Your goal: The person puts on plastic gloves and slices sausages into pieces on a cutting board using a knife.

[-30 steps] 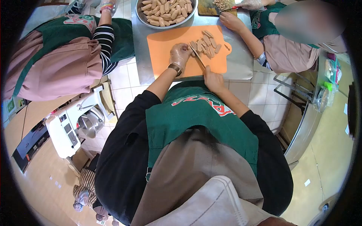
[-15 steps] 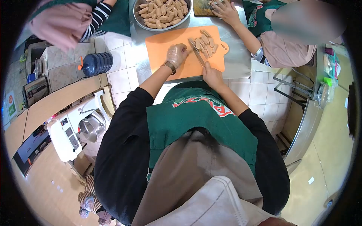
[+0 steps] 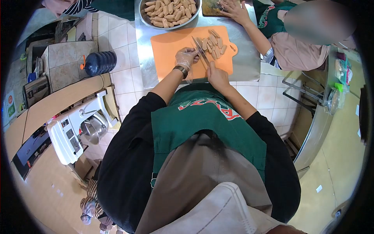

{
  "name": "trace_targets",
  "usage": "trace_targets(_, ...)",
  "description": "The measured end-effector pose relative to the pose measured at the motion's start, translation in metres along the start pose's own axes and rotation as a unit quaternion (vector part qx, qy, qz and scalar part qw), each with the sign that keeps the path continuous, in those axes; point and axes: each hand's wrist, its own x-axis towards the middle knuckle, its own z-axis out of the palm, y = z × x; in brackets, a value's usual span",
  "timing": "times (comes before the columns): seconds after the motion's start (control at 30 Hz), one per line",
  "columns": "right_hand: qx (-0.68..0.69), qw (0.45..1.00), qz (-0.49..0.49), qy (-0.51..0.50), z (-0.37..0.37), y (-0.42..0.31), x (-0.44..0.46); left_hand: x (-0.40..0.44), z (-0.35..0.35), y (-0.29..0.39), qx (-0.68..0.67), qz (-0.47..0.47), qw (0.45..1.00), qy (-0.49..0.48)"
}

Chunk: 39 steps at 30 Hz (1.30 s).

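On an orange cutting board (image 3: 167, 43) lies a loose group of cut sausage pieces (image 3: 213, 43). My right hand (image 3: 218, 77) is closed around the handle of a knife (image 3: 202, 54), whose blade slants up and left beside the pieces. A clear plastic glove covers my left hand (image 3: 187, 57). Its fingers are pinched together close to the left side of the blade, and whatever they hold is too small to make out.
Beyond the board stands a metal bowl (image 3: 171, 27) heaped with sausages (image 3: 169, 11), on a steel table (image 3: 249, 66). A co-worker's hand (image 3: 237, 11) rests over a second, dark board (image 3: 210, 11) at right. Another person's striped sleeve shows upper left.
My left hand has shifted slightly right, its fingers now near the blade. The knife tip has moved a little left, away from the pieces. The person at upper left has moved back.
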Motion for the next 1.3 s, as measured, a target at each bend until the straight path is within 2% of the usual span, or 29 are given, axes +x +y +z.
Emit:
trace_targets(0.4, 0.002, 1.000, -0.018, -0.023, 0.009, 0.003, 0.001, 0.008, -0.012, -0.006, 0.041, 0.030, 0.998, -0.024)
trace_targets(0.63, 0.008, 0.999, -0.007, -0.034, 0.014, 0.004, 0.006, 0.002, -0.007, 0.006, 0.042, 0.012, 0.999, -0.024)
trace_targets(0.9, -0.014, 0.999, -0.041, -0.019, 0.020, 0.004, 0.031, 0.013, -0.011, 0.001, 0.016, -0.005, 0.999, -0.047)
trace_targets(1.23, -0.046, 0.997, -0.004, -0.065, 0.007, 0.025, -0.032, 0.005, -0.007, 0.005, 0.058, 0.029, 0.997, -0.037)
trace_targets(1.3, -0.059, 0.996, -0.022, -0.068, 0.002, 0.027, -0.029, 0.005, -0.007, 0.010, 0.077, 0.004, 0.997, -0.028)
